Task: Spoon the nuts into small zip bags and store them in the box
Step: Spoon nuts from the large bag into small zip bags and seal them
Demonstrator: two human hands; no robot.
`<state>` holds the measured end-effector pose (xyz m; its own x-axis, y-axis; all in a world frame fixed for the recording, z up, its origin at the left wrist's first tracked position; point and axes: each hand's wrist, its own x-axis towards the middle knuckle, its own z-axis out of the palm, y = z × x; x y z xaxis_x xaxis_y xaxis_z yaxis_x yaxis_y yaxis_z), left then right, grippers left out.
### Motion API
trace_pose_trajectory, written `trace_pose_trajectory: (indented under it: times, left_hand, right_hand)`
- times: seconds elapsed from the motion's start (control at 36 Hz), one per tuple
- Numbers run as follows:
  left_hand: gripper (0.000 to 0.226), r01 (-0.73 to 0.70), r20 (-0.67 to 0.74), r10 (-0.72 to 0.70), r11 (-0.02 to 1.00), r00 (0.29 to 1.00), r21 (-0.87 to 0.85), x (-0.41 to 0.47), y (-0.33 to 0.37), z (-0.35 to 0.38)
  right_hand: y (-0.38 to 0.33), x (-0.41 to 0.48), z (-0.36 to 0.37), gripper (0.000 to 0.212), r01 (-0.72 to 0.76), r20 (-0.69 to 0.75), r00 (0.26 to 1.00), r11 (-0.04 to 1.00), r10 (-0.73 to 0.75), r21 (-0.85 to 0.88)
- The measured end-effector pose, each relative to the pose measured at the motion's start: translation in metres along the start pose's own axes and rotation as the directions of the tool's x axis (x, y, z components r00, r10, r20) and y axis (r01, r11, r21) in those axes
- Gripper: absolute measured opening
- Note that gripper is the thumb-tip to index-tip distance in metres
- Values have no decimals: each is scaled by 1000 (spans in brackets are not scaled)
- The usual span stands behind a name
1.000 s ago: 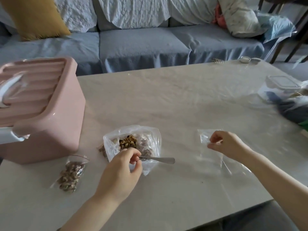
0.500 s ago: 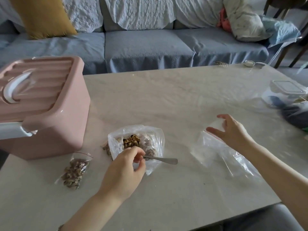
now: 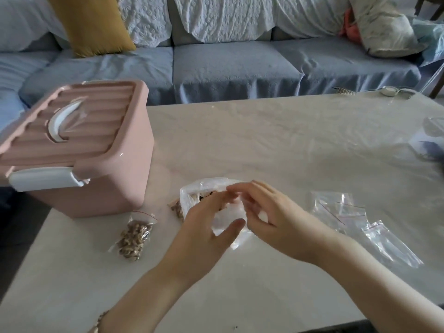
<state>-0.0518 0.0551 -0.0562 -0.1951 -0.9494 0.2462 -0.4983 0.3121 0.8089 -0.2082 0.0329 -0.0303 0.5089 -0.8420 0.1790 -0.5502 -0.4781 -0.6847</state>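
Both hands meet at the table's middle over an empty small zip bag [image 3: 228, 224]. My left hand [image 3: 204, 227] and my right hand [image 3: 276, 219] each pinch its top edge. Right behind them lies the big clear bag of nuts [image 3: 201, 191], mostly hidden by my fingers. The spoon is out of sight. A filled small zip bag [image 3: 134, 236] lies flat to the left. The pink box [image 3: 79, 150] with its lid shut stands at the table's left.
Several empty zip bags [image 3: 355, 217] lie spread to the right of my hands. A clear container [image 3: 432, 140] sits at the right edge. Small items [image 3: 389, 91] rest at the far right corner. A blue sofa with a yellow cushion [image 3: 91, 22] runs behind the table.
My left hand let go of the spoon. My right hand brought an empty zip bag from the right pile to the middle, and both hands now hold it.
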Motion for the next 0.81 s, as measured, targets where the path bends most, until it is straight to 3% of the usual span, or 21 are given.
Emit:
trace_pose_trajectory:
  times: [0.08,0.17,0.42,0.47,0.53,0.58,0.64,0.72,0.81]
  left_hand:
    - [28,67,8,-67,997,998,-31,-4,-7,-9]
    - [19,155,24,-153,986,988,-65,-7,-20,-17]
    - [17,254,234,-272,962,934,101,-3,-33,-49]
    - [13,217,136,-236,966,962,141,-3,-39,-49]
    - [8,149,-57,-139,959,989,239,-5,-43,-43]
    - [31,110,-284,-24,950,958,291,-13,-43,-33]
    - [27,71,-433,52,962,900,264,-21,-36,-26]
    - [7,56,-447,9,990,895,132,-29,-26,-18]
    - [21,108,-378,-99,994,920,4,-31,-19,-10]
  right_hand:
    - [-1,6,12,35,-23,-9,1000,998,23,58]
    - [-4,10,16,20,-79,-16,996,983,83,167]
    - [-8,16,33,30,-299,64,953,889,296,348]
    - [-10,16,37,30,-337,29,933,841,359,423]
    - [-12,15,41,31,-371,12,903,765,429,526]
    - [-14,13,45,29,-391,16,872,678,489,622]
    - [-15,11,50,23,-403,31,845,598,534,693]
    - [-19,9,55,17,-384,34,837,542,547,748]
    - [-25,6,58,21,-327,-45,842,575,538,750]
